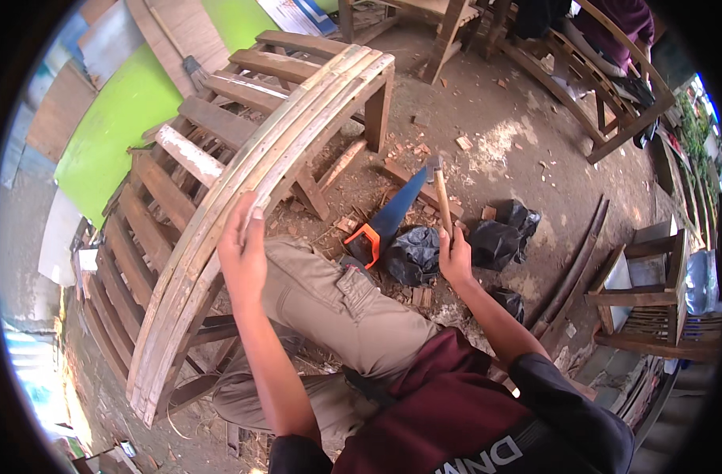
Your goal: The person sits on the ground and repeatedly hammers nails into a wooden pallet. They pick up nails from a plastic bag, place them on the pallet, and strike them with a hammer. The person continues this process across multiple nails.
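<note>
In front of me on the left is a slatted wooden bench [219, 120], with long pale strips [298, 110] laid side by side along its curved edge. My left hand [244, 249] rests on these strips, its fingers stretched out along the near edge, the thumb close beside them. No object shows in it. My right hand [456, 257] is wrapped round the wooden handle of a hammer [442, 193], held upright over the ground, apart from the bench. The hammer's metal head is at the top, in front of the tip of a handsaw's blade.
The blue-bladed handsaw [400, 203] with an orange handle lies near my knee. Beside it are black plastic bags [415, 254] and scattered wood scraps. A small wooden frame [641, 292] stands right; long dark strips [570, 272] lie nearby. Another person [614, 35] is at far right.
</note>
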Tool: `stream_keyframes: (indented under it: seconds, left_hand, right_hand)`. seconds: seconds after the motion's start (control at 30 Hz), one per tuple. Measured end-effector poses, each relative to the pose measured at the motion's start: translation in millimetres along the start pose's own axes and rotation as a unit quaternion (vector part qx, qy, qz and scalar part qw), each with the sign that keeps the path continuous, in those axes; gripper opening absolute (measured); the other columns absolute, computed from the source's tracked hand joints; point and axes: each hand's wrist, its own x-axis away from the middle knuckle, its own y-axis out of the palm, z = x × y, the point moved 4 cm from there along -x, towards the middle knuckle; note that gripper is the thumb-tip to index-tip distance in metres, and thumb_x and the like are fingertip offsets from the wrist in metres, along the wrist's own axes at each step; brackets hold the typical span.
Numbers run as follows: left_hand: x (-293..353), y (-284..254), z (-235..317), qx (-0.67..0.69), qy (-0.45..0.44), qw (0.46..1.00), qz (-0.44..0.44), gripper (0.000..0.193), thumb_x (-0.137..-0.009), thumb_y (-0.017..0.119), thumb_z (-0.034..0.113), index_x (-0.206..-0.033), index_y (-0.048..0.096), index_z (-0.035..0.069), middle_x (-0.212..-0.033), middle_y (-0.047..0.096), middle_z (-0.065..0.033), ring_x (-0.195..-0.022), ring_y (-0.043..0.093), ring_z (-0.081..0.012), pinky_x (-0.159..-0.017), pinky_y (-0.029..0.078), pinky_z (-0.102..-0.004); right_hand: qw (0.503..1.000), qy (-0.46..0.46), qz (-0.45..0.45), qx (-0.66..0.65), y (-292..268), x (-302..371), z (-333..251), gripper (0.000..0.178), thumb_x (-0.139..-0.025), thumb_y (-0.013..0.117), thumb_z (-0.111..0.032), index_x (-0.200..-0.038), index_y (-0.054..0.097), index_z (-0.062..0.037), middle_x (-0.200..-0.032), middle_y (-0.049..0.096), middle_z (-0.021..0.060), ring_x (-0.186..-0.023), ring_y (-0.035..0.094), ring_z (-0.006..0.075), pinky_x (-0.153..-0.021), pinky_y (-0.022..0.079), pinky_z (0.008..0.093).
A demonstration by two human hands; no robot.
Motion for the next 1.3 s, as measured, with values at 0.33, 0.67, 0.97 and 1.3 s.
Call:
stream_keyframes:
  seconds: [0.33, 0.67, 0.97, 1.3]
  left_hand:
    - [95, 189, -14, -0.110, -0.036, 0.917, -0.381, 0.043, -0.099, 0.067, 0.028, -0.128, 0.064, -0.005, -0.117, 0.073, -0.0200, -0.113, 0.069, -0.0279, -0.098, 0.052, -0.0376]
    - [112, 204, -25, -0.360, -0.030, 0.848, -0.388, 0.049, -0.096, 0.067, 0.038, -0.134, 0.063, 0.006, -0.130, 0.067, -0.0176, -0.123, 0.060, -0.0385, -0.104, 0.047, -0.0454]
    - [112, 211, -34, -0.373, -0.025, 0.840, -0.394, 0.046, -0.097, 0.067, 0.033, -0.132, 0.063, 0.003, -0.127, 0.068, -0.0202, -0.120, 0.063, -0.0381, -0.103, 0.048, -0.0455]
    - [112, 214, -31, -0.376, -0.033, 0.835, -0.399, 0.048, -0.097, 0.066, 0.035, -0.135, 0.062, 0.005, -0.129, 0.067, -0.0193, -0.122, 0.061, -0.0387, -0.104, 0.047, -0.0455]
  right_hand:
    - [0.901, 0.382, -0.030, 0.202, 12, 137, 240, 0.044, -0.100, 0.059, -0.043, -0.112, 0.058, -0.0008, -0.098, 0.069, 0.0288, -0.097, 0.065, 0.0489, -0.085, 0.050, 0.0567]
    - [0.986, 0.140, -0.004, 0.095, 90, 92, 236, 0.020, -0.093, 0.064, -0.019, -0.107, 0.062, -0.0045, -0.117, 0.061, 0.0247, -0.099, 0.063, 0.0467, -0.084, 0.050, 0.0560]
    - [0.966, 0.207, -0.039, 0.150, 106, 65, 270, 0.023, -0.092, 0.064, -0.019, -0.109, 0.063, -0.0044, -0.121, 0.063, 0.0225, -0.098, 0.067, 0.0470, -0.083, 0.055, 0.0543]
    - [0.971, 0.125, -0.121, 0.161, 100, 59, 269, 0.029, -0.091, 0.063, -0.017, -0.117, 0.065, -0.0051, -0.125, 0.062, 0.0243, -0.098, 0.068, 0.0456, -0.084, 0.057, 0.0525]
